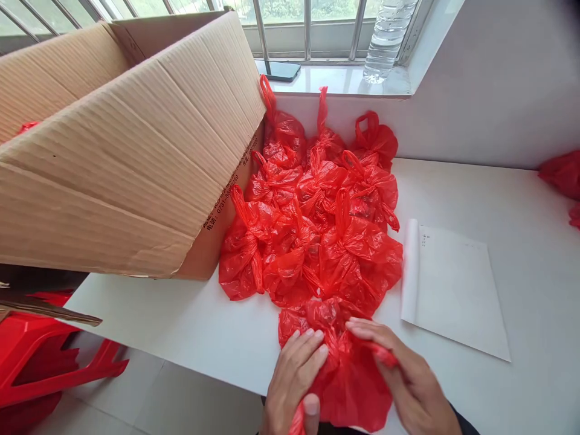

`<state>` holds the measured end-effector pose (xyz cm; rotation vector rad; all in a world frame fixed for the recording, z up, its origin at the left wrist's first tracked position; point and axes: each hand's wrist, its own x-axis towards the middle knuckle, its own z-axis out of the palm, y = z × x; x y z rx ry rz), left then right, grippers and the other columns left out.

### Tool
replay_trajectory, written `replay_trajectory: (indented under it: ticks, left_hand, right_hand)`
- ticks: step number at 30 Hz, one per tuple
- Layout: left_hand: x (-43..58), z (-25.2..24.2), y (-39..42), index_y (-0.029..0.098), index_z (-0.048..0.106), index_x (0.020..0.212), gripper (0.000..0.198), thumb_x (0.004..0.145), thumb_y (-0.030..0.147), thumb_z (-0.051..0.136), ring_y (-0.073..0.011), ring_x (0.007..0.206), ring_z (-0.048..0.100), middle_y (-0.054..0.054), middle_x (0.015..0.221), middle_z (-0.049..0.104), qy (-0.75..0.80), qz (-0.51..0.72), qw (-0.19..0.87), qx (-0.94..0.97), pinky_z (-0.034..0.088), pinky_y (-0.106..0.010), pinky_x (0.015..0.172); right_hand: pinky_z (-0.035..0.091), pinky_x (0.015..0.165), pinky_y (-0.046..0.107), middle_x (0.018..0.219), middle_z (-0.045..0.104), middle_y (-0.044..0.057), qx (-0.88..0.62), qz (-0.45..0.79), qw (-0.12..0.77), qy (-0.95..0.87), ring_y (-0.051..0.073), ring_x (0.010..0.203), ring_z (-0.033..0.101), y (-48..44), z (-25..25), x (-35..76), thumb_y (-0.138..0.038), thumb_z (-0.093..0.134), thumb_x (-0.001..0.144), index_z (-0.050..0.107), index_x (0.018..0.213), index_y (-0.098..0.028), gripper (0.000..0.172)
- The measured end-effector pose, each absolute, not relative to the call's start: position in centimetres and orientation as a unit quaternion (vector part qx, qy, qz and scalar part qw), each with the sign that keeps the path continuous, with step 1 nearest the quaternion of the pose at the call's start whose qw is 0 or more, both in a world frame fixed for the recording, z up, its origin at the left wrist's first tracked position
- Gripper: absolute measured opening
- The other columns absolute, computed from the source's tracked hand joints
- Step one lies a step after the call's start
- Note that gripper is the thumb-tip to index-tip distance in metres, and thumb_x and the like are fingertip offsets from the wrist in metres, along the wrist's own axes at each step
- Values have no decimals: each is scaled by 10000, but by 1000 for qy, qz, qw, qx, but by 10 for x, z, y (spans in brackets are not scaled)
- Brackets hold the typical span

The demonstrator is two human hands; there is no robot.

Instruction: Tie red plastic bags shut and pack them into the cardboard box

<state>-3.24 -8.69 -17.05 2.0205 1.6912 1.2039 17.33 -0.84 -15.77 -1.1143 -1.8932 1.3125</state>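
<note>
A red plastic bag (348, 386) lies at the near edge of the white table (190, 326), directly in front of me. My left hand (294, 374) is closed on its left side, with a twisted strip of red plastic between thumb and fingers. My right hand (408, 380) grips the right side, pinching another red strip. Just beyond them lies a pile of several tied red bags (317, 223), set close together in rows.
A large open cardboard box (118, 145) stands on the table's left. A white sheet of paper (453, 290) lies at right. On the windowsill are a phone (281, 70) and a water bottle (387, 36). More red bags (564, 175) lie far right; a red stool (40, 362) stands below left.
</note>
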Motion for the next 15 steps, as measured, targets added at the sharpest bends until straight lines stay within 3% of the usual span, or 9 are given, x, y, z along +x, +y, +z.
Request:
replay_trajectory:
  ticks: [3, 6, 9, 12, 15]
  left_hand:
    - [-37, -166, -93, 232, 633, 1180, 432, 1031, 446, 288, -224, 1153, 629, -71, 1128, 722, 622, 506, 144, 580, 498, -397, 1019]
    - [-42, -166, -97, 245, 684, 1111, 433, 1017, 463, 322, -229, 1074, 666, -60, 1031, 749, 683, 481, 153, 527, 537, -358, 957]
    - [-46, -166, -91, 270, 672, 1183, 503, 1007, 522, 274, -240, 1072, 665, -67, 1082, 742, 676, 454, 122, 568, 540, -377, 953]
    - [-42, -164, -77, 280, 627, 1277, 459, 999, 507, 340, -261, 1139, 626, -83, 1134, 721, 611, 424, 34, 668, 480, -443, 1033]
    - [-37, -162, -60, 225, 627, 1270, 395, 1016, 393, 376, -222, 939, 656, -68, 895, 718, 581, 357, -13, 732, 478, -422, 1003]
  right_hand:
    - [548, 984, 383, 1120, 733, 106, -466, 650, 322, -506, 244, 1113, 683, 3, -151, 185, -382, 394, 1012, 606, 1188, -252, 305]
    - [584, 882, 361, 1004, 729, 93, -435, 716, 353, -416, 244, 998, 715, 13, -156, 189, -430, 441, 986, 621, 1075, -247, 272]
    - [562, 889, 347, 1011, 714, 81, -413, 729, 337, -429, 224, 985, 700, 18, -160, 186, -462, 428, 985, 618, 1048, -255, 288]
    - [555, 887, 356, 979, 719, 81, -423, 708, 327, -460, 224, 967, 689, 20, -152, 182, -485, 388, 990, 616, 1058, -257, 330]
    - [572, 849, 347, 954, 717, 81, -446, 668, 312, -507, 237, 939, 685, 23, -135, 182, -510, 458, 951, 664, 995, -246, 338]
